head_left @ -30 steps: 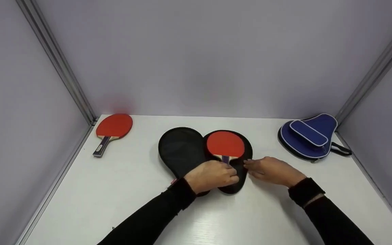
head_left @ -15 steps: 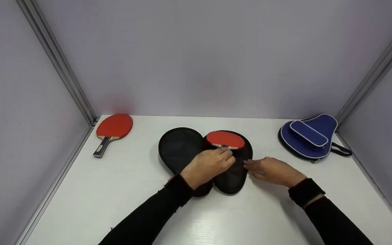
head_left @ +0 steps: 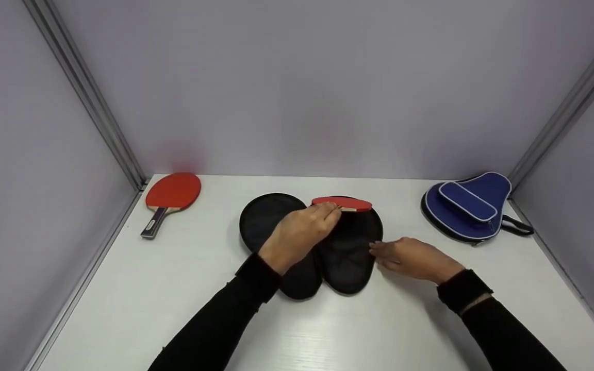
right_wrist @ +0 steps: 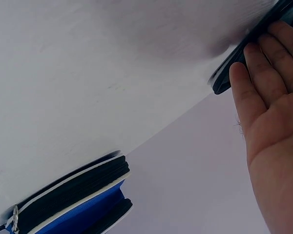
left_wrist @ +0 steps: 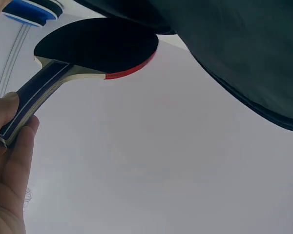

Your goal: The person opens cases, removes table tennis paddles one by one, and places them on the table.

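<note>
In the head view, my left hand (head_left: 299,231) holds a red paddle (head_left: 358,205) tilted steeply over the right half of an opened black case (head_left: 348,268). The left wrist view shows the thumb and fingers of my left hand (left_wrist: 10,170) pinching the handle's end, with the paddle's black face (left_wrist: 97,46) visible. My right hand (head_left: 414,257) pinches the right rim of the case; in the right wrist view its fingers lie fairly straight along the case edge (right_wrist: 223,84).
Another red paddle (head_left: 174,190) lies at the back left of the white table (head_left: 194,278). At the back right is a blue case (head_left: 475,206) with white piping and a black strap (head_left: 517,225). Grey-white walls stand at the back and sides.
My left hand has moved up and to the left, tipping the paddle from nearly flat to steeply tilted, its handle lifted off the case. The right hand has stayed in place.
</note>
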Demonstrator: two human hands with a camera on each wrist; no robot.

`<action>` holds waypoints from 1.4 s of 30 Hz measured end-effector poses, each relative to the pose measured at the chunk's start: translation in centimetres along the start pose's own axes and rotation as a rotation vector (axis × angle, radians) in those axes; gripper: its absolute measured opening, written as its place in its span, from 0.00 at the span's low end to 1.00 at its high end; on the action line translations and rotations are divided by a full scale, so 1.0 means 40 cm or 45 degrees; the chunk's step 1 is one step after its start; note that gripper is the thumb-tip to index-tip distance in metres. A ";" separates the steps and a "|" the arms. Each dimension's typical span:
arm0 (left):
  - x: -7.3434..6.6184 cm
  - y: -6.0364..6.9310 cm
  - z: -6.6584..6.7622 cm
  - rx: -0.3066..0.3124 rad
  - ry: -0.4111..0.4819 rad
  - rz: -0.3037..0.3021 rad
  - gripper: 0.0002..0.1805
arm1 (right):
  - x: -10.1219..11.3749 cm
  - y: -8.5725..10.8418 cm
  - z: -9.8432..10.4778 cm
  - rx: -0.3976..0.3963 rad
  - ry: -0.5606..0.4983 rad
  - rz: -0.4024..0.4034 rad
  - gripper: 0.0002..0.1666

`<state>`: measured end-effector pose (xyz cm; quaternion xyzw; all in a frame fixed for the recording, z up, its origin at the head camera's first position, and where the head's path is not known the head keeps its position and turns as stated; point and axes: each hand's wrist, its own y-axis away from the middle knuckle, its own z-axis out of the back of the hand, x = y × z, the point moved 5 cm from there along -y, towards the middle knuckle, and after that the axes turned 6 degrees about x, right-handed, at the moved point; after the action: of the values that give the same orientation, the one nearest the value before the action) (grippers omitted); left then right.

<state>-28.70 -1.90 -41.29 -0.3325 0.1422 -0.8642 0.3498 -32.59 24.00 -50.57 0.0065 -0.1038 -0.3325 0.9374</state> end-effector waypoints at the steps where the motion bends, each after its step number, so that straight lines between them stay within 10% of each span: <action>1: 0.007 0.001 0.005 -0.001 0.019 0.006 0.21 | 0.000 0.001 0.000 0.004 0.003 -0.003 0.22; 20: 0.151 0.064 0.041 -0.160 0.164 0.210 0.16 | -0.004 0.005 -0.006 -0.032 -0.001 0.024 0.21; 42: 0.326 0.179 0.020 -0.120 0.412 0.473 0.12 | -0.001 0.004 -0.002 -0.003 -0.026 0.004 0.21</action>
<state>-31.49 -16.15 -37.94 -0.1740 0.2952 -0.8194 0.4595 -32.50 24.13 -50.65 0.0019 -0.1128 -0.3313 0.9368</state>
